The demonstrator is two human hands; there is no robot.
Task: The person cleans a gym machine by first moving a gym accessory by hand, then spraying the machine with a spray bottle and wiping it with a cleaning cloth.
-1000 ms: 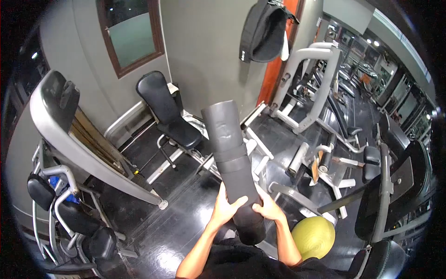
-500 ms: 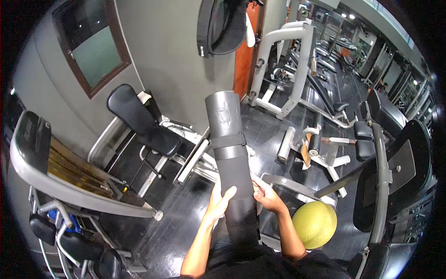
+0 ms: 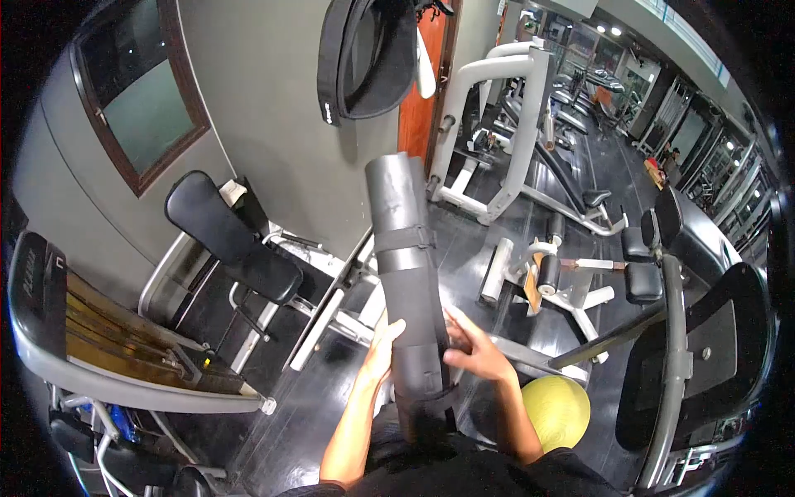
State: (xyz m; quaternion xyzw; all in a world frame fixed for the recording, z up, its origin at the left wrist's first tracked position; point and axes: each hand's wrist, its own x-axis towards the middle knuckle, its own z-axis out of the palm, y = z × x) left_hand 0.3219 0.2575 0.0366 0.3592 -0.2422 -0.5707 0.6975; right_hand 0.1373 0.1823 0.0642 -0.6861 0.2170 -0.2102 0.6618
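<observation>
In front of my body stands a long black rolled mat (image 3: 410, 302), tilted slightly, with a strap around its upper part and another near its lower end. The lower end comes close against my dark clothing. My left hand (image 3: 381, 354) is closed on the roll's left side, thumb at the front edge and fingers hidden behind. On the opposite side, my right hand (image 3: 480, 354) has its fingers and thumb apart, right at the roll's edge.
A yellow exercise ball (image 3: 556, 414) lies right of my arm. Gym machines stand around me, among them a black padded seat (image 3: 269, 277) at left and a white frame (image 3: 530, 124) ahead. Black belt-like gear (image 3: 327, 70) hangs by the wall.
My right hand has loosened, its thumb and fingers now spread beside the roll. The left hand stays on the mat. The view has shifted slightly, so the surroundings sit further left.
</observation>
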